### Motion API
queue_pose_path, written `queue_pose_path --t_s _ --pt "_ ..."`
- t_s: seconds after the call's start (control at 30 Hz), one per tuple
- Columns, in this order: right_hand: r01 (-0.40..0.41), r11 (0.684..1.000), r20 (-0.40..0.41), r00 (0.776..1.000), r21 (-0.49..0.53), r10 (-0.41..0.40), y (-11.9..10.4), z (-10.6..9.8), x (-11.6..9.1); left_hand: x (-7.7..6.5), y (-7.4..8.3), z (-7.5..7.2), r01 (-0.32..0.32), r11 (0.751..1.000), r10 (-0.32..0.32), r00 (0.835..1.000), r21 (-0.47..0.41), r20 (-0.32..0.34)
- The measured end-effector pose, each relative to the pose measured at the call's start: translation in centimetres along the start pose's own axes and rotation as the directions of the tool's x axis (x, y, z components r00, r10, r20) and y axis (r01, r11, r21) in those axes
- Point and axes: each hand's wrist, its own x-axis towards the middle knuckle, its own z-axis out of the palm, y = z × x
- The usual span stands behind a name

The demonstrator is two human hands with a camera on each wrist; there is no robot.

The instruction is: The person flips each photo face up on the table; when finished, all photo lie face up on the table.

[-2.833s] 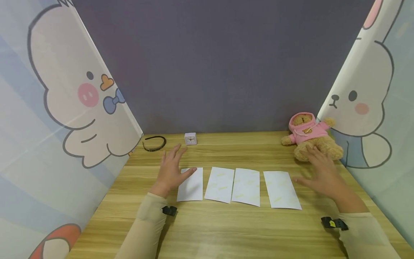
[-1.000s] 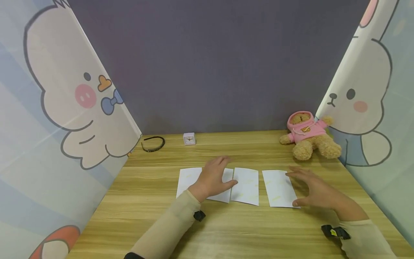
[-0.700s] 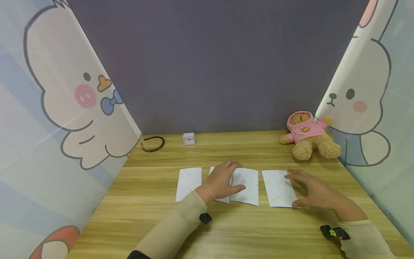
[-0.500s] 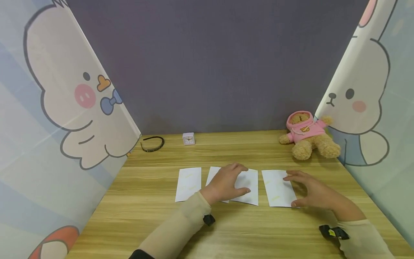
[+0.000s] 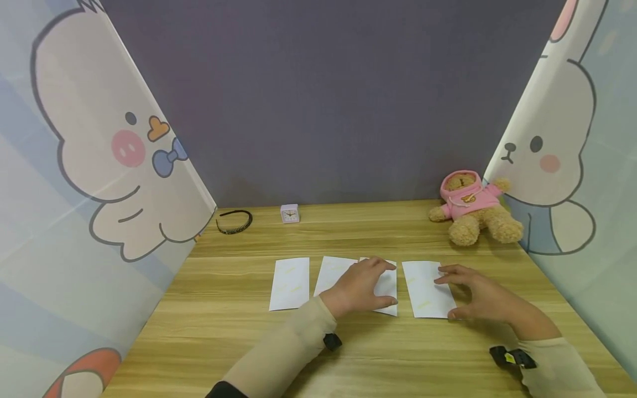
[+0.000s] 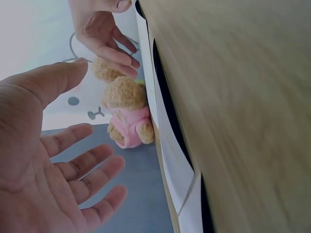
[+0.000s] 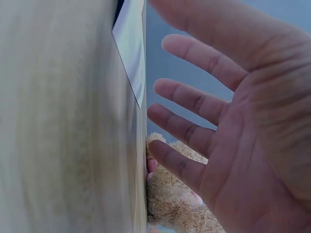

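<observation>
Several white paper sheets with faint yellow marks lie in a row on the wooden table. My left hand is over the third sheet from the left, partly covering it and the second sheet. Its fingers are spread and loosely bent, holding nothing; the left wrist view shows the bare palm above the tabletop. My right hand is at the right edge of the rightmost sheet, fingers and thumb apart with nothing between them. The leftmost sheet is fully visible, away from both hands.
A teddy bear in a pink hoodie leans at the back right corner. Toward the back left are a small square clock and a black headband. A dark grey panel closes off the wooden table's far side.
My left hand has moved right from the leftmost sheet, past the second, to the third. My right hand has come down and nearer from in front of the bear to the rightmost sheet's edge.
</observation>
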Motion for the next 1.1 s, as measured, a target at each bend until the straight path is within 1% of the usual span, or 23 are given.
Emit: queue_pose_path --t_s 0.13,0.33,0.47,0.57,0.7,0.83,1.1 --pt "0.019 0.999 -0.008 1.0 -0.032 -0.02 0.1 0.2 0.0 0.4 0.6 0.3 -0.011 1.0 0.011 1.0 0.022 0.017" --pt "0.07 0.996 -0.028 0.997 -0.059 -0.071 0.6 0.4 -0.2 1.0 1.1 0.9 -0.016 0.999 0.014 0.999 0.051 0.036" --pt "0.074 0.995 -0.027 0.997 -0.066 -0.076 0.7 0.4 -0.2 1.3 1.5 1.0 -0.017 0.998 0.014 0.998 0.065 0.054" --pt "0.07 0.995 -0.018 0.997 -0.066 -0.071 0.7 0.4 -0.2 1.5 1.9 1.0 -0.024 0.997 0.019 0.997 0.074 0.074" --pt "0.043 0.998 0.009 0.999 -0.044 -0.043 0.6 0.4 -0.2 1.8 2.5 1.0 -0.03 0.997 0.022 0.995 0.077 0.098" --pt "0.016 1.0 0.032 0.999 -0.025 -0.015 0.5 0.3 -0.2 2.1 3.0 1.1 -0.031 0.997 0.022 0.994 0.078 0.109" --pt "-0.012 1.0 0.066 0.998 -0.012 0.013 0.4 0.2 0.0 2.3 3.1 1.4 -0.039 0.999 0.035 0.991 0.025 0.131"
